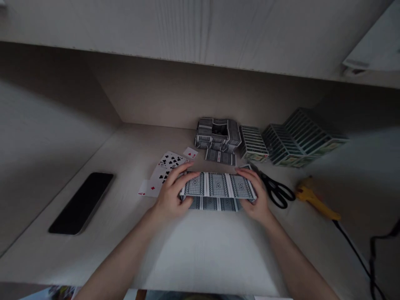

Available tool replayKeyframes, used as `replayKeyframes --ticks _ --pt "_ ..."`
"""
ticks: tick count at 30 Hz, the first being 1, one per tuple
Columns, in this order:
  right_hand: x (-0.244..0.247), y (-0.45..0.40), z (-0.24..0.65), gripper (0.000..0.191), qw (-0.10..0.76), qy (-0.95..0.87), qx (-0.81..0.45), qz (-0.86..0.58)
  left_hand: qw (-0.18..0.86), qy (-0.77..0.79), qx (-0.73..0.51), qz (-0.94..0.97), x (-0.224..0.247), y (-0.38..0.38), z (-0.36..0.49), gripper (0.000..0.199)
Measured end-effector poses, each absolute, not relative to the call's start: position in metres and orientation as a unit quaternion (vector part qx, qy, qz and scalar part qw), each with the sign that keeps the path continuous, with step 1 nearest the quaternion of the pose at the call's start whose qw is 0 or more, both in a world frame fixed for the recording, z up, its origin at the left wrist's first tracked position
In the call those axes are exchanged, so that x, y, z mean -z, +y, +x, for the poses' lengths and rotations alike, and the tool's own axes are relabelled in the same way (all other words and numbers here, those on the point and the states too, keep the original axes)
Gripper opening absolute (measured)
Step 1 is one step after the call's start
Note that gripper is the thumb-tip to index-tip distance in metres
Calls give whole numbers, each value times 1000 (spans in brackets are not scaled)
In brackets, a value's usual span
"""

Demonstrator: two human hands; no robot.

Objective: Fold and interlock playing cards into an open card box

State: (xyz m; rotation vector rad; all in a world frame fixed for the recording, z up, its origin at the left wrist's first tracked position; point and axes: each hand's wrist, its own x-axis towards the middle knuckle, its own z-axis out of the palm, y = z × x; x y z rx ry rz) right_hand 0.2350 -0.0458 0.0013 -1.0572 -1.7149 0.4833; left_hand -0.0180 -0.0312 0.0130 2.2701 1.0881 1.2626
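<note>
Between my two hands is a structure made of playing cards [218,185], its patterned grey-blue backs facing me in a row of three above a lower row. My left hand [173,193] grips its left end, fingers over the top edge and thumb below. At the right end, my right hand [255,192] holds it the same way. Loose playing cards [153,187], face up with clubs and diamonds, lie just left of and behind my left hand. Black-handled scissors [278,189] rest beside my right hand, their blades partly hidden.
Behind stand a card-built piece with a square opening [204,133] and several stepped card boxes [254,141]. A black phone [83,204] lies on the left. On the right is a yellow glue gun [315,202] with a black cord. A shelf board [200,33] overhangs the back.
</note>
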Motion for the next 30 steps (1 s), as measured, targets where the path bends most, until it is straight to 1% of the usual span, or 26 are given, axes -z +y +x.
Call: replayKeyframes --ticks 2,5,9,13,17,18,19,21,22,26,30 --pt "-5 -48 232 58 504 -722 -193 -433 198 365 -425 804 -13 -31 -18 67" --pt "-7 -50 231 53 498 -737 -177 -421 210 361 -427 802 -11 -30 -18 70" --pt "-3 -50 234 46 489 -753 -136 -419 199 359 -445 796 -9 -29 -17 65" --pt "-1 -50 233 45 483 -756 -112 -428 203 362 -445 794 -9 -29 -15 61" --pt "-3 -51 232 45 482 -755 -117 -428 229 349 -435 798 -11 -29 -17 55" --pt "-4 -51 232 45 483 -753 -125 -428 243 337 -435 799 -12 -29 -17 57" --pt "-4 -52 232 47 485 -751 -136 -427 259 324 -437 798 -12 -29 -18 62" --pt "-4 -52 232 57 488 -747 -160 -422 285 305 -443 793 -11 -29 -18 74" --pt "-4 -53 232 60 488 -745 -170 -421 291 306 -448 788 -11 -29 -17 74" --pt "-5 -54 232 59 482 -732 -188 -444 286 339 -470 763 -8 -30 -13 54" --pt "-9 -55 230 61 470 -732 -196 -452 282 343 -483 754 -6 -31 -11 50"
